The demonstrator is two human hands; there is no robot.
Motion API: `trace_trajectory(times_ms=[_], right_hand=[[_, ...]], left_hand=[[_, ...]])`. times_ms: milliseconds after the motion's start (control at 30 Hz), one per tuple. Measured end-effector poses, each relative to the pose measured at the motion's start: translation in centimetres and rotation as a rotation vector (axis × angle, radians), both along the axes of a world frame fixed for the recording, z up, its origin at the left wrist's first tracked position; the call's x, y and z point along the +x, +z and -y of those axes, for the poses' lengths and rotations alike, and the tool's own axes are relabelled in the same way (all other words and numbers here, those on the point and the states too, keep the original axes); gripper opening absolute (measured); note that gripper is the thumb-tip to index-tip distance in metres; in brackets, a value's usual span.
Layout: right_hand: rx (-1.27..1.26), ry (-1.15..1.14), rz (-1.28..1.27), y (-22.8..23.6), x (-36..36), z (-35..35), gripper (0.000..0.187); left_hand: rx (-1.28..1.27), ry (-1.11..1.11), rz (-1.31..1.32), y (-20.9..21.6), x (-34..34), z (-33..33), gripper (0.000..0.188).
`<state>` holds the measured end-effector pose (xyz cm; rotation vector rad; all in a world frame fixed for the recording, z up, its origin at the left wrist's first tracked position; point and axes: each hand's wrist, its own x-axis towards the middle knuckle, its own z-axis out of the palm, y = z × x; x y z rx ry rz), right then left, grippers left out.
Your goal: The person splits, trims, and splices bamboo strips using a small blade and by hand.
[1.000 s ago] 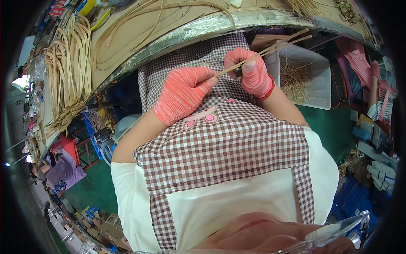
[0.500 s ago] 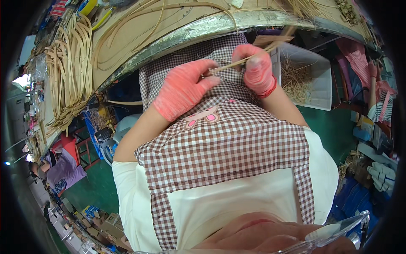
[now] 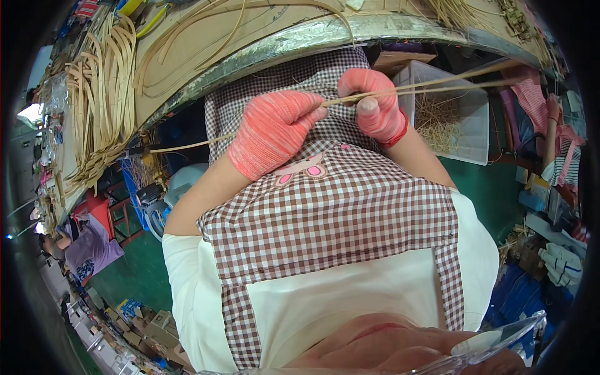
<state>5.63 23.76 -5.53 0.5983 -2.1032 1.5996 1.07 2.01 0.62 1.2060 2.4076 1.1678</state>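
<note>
Two gloved hands meet over the lap of a person in a brown-and-white checked apron (image 3: 337, 212). The left hand (image 3: 272, 132), in a pink knitted glove, is curled into a loose fist, and its fingertips (image 3: 315, 114) pinch a thin pale cane strip (image 3: 431, 82). The right hand (image 3: 375, 103), also gloved in pink, is closed around the same strip just beside the left, with the thumb pointing down toward the apron.

The strip runs long and nearly level across the view. Its one end sticks out to the left past the left hand, over the dark gap under the bench. Its other end reaches up and to the right past the right hand, where it shows as two thin lengths lying close together above a clear plastic bin (image 3: 465, 134). The bin stands beside the person's right forearm and holds a tangle of fine straw-coloured shavings.

Ahead of the hands is a curved workbench (image 3: 350, 28) with a shiny metal edge. More cane strips (image 3: 100, 106) lie in a bundle on its left part, well apart from the hands. Below, the floor (image 3: 134, 278) is green.
</note>
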Motion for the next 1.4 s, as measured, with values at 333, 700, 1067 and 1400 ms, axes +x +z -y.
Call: trace_trajectory(times_ms=[333,700,1067,1400], right_hand=[[0.107,0.017,-0.019,-0.3,-0.2,1.4,0.060],[0.012,0.000,-0.001,-0.4,0.0,-0.3,0.053],[0.133,-0.027,-0.130,-0.4,0.1,1.4,0.053],[0.208,-0.016,-0.215,-0.7,-0.3,2.0,0.052]], left_hand=[[0.101,-0.005,-0.052,-0.4,0.3,-0.5,0.020],[0.126,0.046,-0.044,-0.6,-0.2,0.4,0.019],[0.062,-0.037,0.063,0.1,0.3,0.2,0.015],[0.096,-0.067,0.160,0.3,0.4,0.0,0.014]])
